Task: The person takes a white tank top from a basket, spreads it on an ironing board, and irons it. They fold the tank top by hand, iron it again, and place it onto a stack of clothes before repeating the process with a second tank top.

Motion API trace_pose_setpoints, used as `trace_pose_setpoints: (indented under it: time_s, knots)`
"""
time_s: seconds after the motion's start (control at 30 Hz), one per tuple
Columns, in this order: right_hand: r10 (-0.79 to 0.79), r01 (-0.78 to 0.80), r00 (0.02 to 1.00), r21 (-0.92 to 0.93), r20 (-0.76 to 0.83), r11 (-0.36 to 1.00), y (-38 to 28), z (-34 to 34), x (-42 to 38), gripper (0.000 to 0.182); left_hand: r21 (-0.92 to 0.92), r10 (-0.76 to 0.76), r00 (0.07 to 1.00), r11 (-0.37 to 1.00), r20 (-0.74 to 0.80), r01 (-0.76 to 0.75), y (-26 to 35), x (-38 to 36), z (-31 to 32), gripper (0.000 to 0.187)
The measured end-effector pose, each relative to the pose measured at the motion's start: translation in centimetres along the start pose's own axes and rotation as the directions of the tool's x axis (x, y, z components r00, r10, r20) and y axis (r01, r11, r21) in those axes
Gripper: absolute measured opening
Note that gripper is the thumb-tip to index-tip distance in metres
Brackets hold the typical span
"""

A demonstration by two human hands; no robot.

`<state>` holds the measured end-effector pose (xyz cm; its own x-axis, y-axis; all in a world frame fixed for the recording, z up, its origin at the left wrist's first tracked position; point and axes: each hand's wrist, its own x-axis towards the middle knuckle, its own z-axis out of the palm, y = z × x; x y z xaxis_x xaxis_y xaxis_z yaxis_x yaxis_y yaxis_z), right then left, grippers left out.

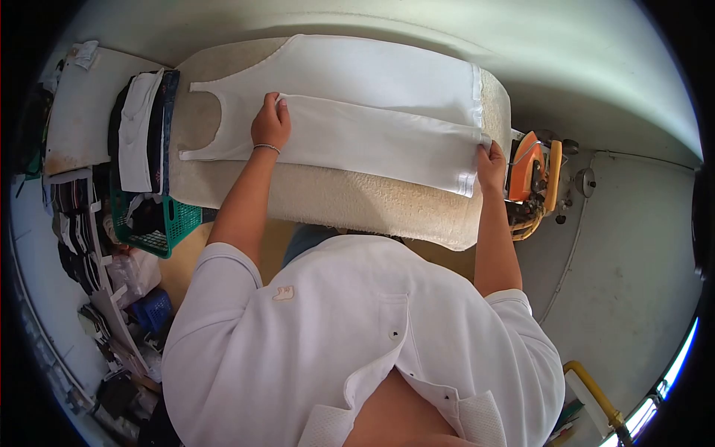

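A: Where's the garment?

B: White sleeveless vest (350, 97) lies flat on the padded ironing board (350, 201), at 12 o'clock from the person, near edge folded over.

A: Hands?

B: Left hand (270, 127) at 11 o'clock, fingers curled, pressing on the fold by the armhole. Right hand (491, 165) at 1 o'clock, pinching the hem corner.

A: Nearby?

B: Orange iron (530, 175) just beside the right hand; folded clothes stack (141, 127) at 10 o'clock.

Pale walls (417, 30) enclose a padded ironing table (350, 201); a green basket (167, 223) and perhaps stacked clothes (141, 127) crowd its left edge.
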<state>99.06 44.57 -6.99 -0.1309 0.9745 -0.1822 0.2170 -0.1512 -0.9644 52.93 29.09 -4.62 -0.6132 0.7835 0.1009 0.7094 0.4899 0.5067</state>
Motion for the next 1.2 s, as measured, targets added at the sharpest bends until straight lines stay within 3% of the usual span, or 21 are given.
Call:
trace_pose_setpoints:
  time_s: [0.13,0.2,0.23,0.3,0.37,0.43,0.5,0.6,0.63,0.7,0.77,0.83,0.87,0.93,0.97,1.03,1.1,1.17,1.2]
  knots:
    - [-0.006,0.008,1.000,0.095,-0.020,0.995,-0.8,1.6,0.7,0.018,-0.003,0.032,0.999,0.999,-0.018,-0.032,-0.6,-0.1,0.5,0.029]
    - [0.060,-0.070,0.991,-0.081,-0.122,0.994,-1.8,2.4,0.7,0.020,-0.003,0.063,0.996,0.998,-0.058,-0.063,-0.6,-0.2,0.4,0.028]
    - [0.061,-0.071,0.991,-0.080,-0.119,0.994,-1.6,2.2,0.7,0.020,-0.002,0.061,0.996,0.998,-0.058,-0.061,-0.6,-0.3,0.4,0.028]
    - [-0.129,0.117,0.958,-0.063,-0.257,0.991,-1.6,2.2,0.8,0.022,-0.043,0.023,0.997,0.999,-0.078,-0.026,-0.5,-0.2,0.2,0.027]
    - [-0.179,0.159,0.941,-0.092,-0.289,0.983,-1.6,2.4,0.8,0.021,-0.028,0.021,0.997,0.999,-0.079,-0.023,-0.5,0.2,0.3,0.027]
    - [-0.175,0.072,0.931,-0.308,-0.320,0.949,-1.8,2.6,1.0,0.026,-0.015,0.017,0.997,1.000,-0.081,-0.018,-0.5,0.8,0.7,0.027]
    - [-0.169,0.029,0.936,-0.413,-0.309,0.910,-1.9,2.7,1.4,0.028,0.039,0.103,0.990,0.994,-0.094,-0.099,-0.7,1.6,1.1,0.027]
    - [-0.202,-0.024,0.933,-0.613,-0.297,0.790,-2.6,2.9,1.5,0.031,0.032,0.077,0.996,0.997,-0.043,-0.076,-0.6,2.0,1.3,0.028]
    - [-0.239,-0.039,0.925,-0.702,-0.294,0.711,-2.8,3.0,1.2,0.032,0.026,0.112,0.991,0.994,-0.073,-0.111,-0.6,2.0,1.3,0.029]
    - [-0.598,0.122,0.769,-0.866,-0.226,0.484,-1.6,3.0,1.2,0.028,0.017,0.257,0.956,0.966,-0.142,-0.257,-0.6,1.5,0.5,0.036]
    - [-0.621,0.157,0.740,-0.831,-0.259,0.534,-3.3,4.7,-0.2,0.026,-0.016,0.531,0.820,0.837,-0.212,-0.546,-0.7,-1.2,-0.7,0.041]
    - [-0.659,0.280,0.728,-0.797,-0.187,0.536,-5.0,8.1,-2.1,0.020,-0.213,0.728,0.685,0.670,0.003,-0.711,-1.4,-6.0,-3.1,0.044]
    - [-0.662,0.358,0.739,-0.759,-0.125,0.544,-5.4,10.1,-3.2,0.019,-0.249,0.809,0.587,0.570,0.006,-0.783,-3.1,-8.6,-2.9,0.049]
    - [-0.631,0.450,0.775,-0.689,-0.014,0.568,-6.6,14.7,-5.2,0.017,-0.251,0.807,0.528,0.586,0.265,-0.770,-5.6,-11.9,-5.6,0.061]
    - [-0.663,0.505,0.748,-0.688,0.046,0.522,-6.7,17.0,-5.7,0.015,-0.250,0.805,0.532,0.590,0.263,-0.768,-7.2,-12.4,-6.6,0.061]
    - [-0.596,0.542,0.790,-0.623,0.147,0.565,-7.9,21.8,-6.7,0.015,-0.199,0.648,0.572,0.731,0.502,-0.653,-10.6,-12.7,-8.6,0.074]
    - [-0.472,0.517,0.850,-0.550,0.234,0.656,-9.7,26.6,-7.0,0.014,-0.160,0.619,0.594,0.749,0.514,-0.643,-13.1,-10.9,-10.5,0.079]
    - [-0.465,0.562,0.823,-0.589,0.327,0.581,-10.0,30.6,-6.5,0.014,-0.128,0.592,0.615,0.766,0.521,-0.630,-15.7,-8.9,-11.3,0.085]
    - [-0.449,0.565,0.822,-0.603,0.351,0.563,-10.5,32.5,-6.5,0.014,-0.119,0.626,0.554,0.714,0.549,-0.690,-17.0,-7.8,-11.6,0.087]
